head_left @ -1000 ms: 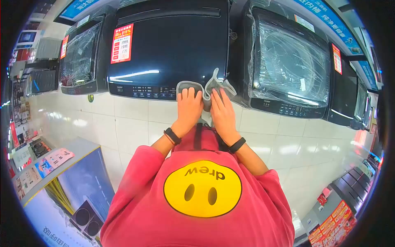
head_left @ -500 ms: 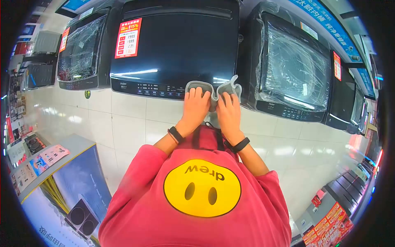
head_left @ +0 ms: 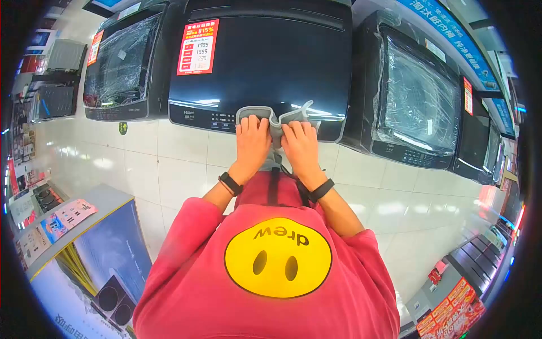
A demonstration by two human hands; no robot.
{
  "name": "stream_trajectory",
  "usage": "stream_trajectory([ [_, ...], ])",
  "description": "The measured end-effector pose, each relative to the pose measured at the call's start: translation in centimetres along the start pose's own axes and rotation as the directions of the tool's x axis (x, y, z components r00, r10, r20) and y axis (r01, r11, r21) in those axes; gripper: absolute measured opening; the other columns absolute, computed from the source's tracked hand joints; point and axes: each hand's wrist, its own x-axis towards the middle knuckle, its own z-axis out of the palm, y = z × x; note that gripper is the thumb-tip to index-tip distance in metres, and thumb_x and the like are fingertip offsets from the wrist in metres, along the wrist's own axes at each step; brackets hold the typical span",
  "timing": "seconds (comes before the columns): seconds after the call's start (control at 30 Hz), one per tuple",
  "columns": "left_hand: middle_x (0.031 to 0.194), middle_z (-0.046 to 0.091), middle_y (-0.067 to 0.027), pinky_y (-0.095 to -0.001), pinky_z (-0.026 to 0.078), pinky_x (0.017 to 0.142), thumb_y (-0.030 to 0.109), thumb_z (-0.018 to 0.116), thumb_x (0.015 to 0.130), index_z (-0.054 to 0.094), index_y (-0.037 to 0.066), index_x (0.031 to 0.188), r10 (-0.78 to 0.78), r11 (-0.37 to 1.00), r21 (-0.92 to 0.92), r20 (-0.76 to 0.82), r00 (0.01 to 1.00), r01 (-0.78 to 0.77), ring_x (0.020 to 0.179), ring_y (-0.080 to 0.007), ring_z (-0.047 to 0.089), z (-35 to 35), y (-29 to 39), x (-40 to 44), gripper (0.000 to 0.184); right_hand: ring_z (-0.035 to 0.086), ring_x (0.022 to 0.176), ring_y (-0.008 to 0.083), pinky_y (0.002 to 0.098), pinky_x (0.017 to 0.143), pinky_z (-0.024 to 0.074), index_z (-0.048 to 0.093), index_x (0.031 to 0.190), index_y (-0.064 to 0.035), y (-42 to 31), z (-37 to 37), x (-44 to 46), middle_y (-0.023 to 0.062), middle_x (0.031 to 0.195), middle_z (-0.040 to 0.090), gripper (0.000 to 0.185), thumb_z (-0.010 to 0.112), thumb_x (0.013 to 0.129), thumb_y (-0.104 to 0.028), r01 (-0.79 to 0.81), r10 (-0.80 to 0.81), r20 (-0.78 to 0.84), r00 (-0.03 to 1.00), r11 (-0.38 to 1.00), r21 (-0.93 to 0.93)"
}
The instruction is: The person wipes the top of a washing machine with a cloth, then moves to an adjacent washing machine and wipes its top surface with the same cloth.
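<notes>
A grey cloth (head_left: 275, 129) lies bunched and folded over the front edge of a black top-loading washing machine (head_left: 265, 62). My left hand (head_left: 252, 141) grips the cloth's left part with curled fingers, over the middle of the control panel (head_left: 197, 117). Close beside it, my right hand (head_left: 300, 148) holds the right part, whose loose edge stands up a little. Between both hands the cloth sags in a fold. The fingertips press on top of it, and the thumbs are mostly hidden. Part of the control panel is covered by the cloth.
A red price tag (head_left: 197, 47) is stuck on the lid's left side. Film-wrapped washing machines stand to the left (head_left: 121, 62) and right (head_left: 420, 96). Behind me are a display counter (head_left: 84, 226) on the left and a grey stand with a red poster (head_left: 454, 311) on the right.
Both hands and the cloth have shifted left along the machine's front edge, covering more of the control panel. The view has turned slightly, so the machines appear farther right.
</notes>
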Motion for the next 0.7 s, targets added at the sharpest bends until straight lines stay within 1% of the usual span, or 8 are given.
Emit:
stream_trajectory([
  [0.03,0.103,0.056,-0.0120,-0.0495,0.044,0.083,0.009,0.071,0.095,0.064,0.007,0.106,-0.002,1.000,-0.015,-0.010,1.000,0.002,0.099,-0.0344,0.056,0.0,-0.1,0.1,0.013,0.063,0.108,0.0295,0.0446,0.092,0.0515,0.077,0.122,-0.0060,-0.3,-0.2,0.2,0.0068,0.115,0.067,0.037,0.078,0.085,-0.008,0.013,-0.013,-0.030,0.999,1.000,-0.015],
  [0.07,0.105,0.056,-0.0137,-0.0507,0.044,0.085,0.008,0.069,0.095,0.064,0.006,0.110,-0.010,0.999,-0.030,0.021,1.000,0.011,0.100,-0.0358,0.055,-0.1,-0.2,0.1,0.016,0.063,0.108,0.0293,0.0450,0.093,0.0515,0.077,0.123,-0.0066,-0.7,-0.4,0.4,0.0066,0.115,0.067,0.038,0.078,0.085,-0.008,0.022,-0.024,-0.059,0.998,0.999,-0.032],
  [0.17,0.107,0.056,-0.0148,-0.0513,0.044,0.086,0.011,0.070,0.097,0.064,0.007,0.115,-0.011,0.995,-0.100,-0.027,1.000,0.008,0.102,-0.0369,0.055,-0.6,0.2,0.7,0.019,0.063,0.110,0.0291,0.0456,0.095,0.0514,0.077,0.124,-0.0073,-0.8,-1.9,0.9,0.0064,0.115,0.066,0.039,0.079,0.085,-0.007,-0.004,-0.005,-0.124,0.992,0.998,-0.068],
  [0.27,0.107,0.057,-0.0149,-0.0513,0.044,0.087,0.016,0.070,0.101,0.065,0.007,0.115,-0.005,0.983,-0.185,-0.038,0.999,-0.002,0.103,-0.0369,0.055,-0.8,0.5,1.3,0.017,0.063,0.112,0.0300,0.0468,0.096,0.0509,0.077,0.125,-0.0078,0.9,-2.5,1.0,0.0069,0.116,0.066,0.040,0.081,0.086,-0.006,-0.052,0.032,-0.136,0.990,0.988,-0.143],
  [0.37,0.106,0.057,-0.0140,-0.0512,0.043,0.087,0.021,0.071,0.103,0.066,0.008,0.112,0.038,0.988,-0.149,-0.017,0.999,-0.040,0.104,-0.0361,0.056,-0.7,0.5,2.1,0.017,0.062,0.112,0.0309,0.0476,0.096,0.0506,0.078,0.126,-0.0078,3.1,-3.0,0.9,0.0072,0.117,0.067,0.038,0.083,0.088,-0.008,-0.107,0.087,-0.125,0.988,0.981,-0.161],
  [0.43,0.106,0.058,-0.0132,-0.0508,0.044,0.087,0.022,0.072,0.102,0.067,0.009,0.111,0.062,0.996,-0.069,-0.005,0.998,-0.062,0.104,-0.0353,0.056,-0.7,0.8,3.2,0.017,0.062,0.112,0.0312,0.0470,0.096,0.0508,0.078,0.126,-0.0074,4.0,-3.5,1.0,0.0070,0.118,0.067,0.037,0.084,0.089,-0.010,-0.144,0.131,-0.089,0.987,0.975,-0.171],
  [0.57,0.108,0.060,-0.0118,-0.0501,0.044,0.088,0.025,0.072,0.102,0.068,0.010,0.109,0.078,0.996,0.040,-0.009,0.997,-0.078,0.105,-0.0335,0.057,0.5,1.2,5.4,0.017,0.062,0.112,0.0328,0.0460,0.096,0.0518,0.078,0.124,-0.0071,4.8,-3.8,1.8,0.0076,0.118,0.067,0.034,0.085,0.091,-0.014,-0.168,0.153,-0.101,0.983,0.973,-0.158],
  [0.7,0.109,0.061,-0.0115,-0.0494,0.045,0.089,0.026,0.072,0.103,0.069,0.011,0.110,0.120,0.991,0.069,-0.033,0.992,-0.118,0.106,-0.0327,0.058,1.6,1.2,8.1,0.017,0.061,0.112,0.0342,0.0467,0.096,0.0515,0.075,0.120,-0.0070,5.5,-3.8,2.9,0.0088,0.117,0.067,0.031,0.085,0.092,-0.016,-0.207,0.196,-0.094,0.976,0.969,-0.135],
])
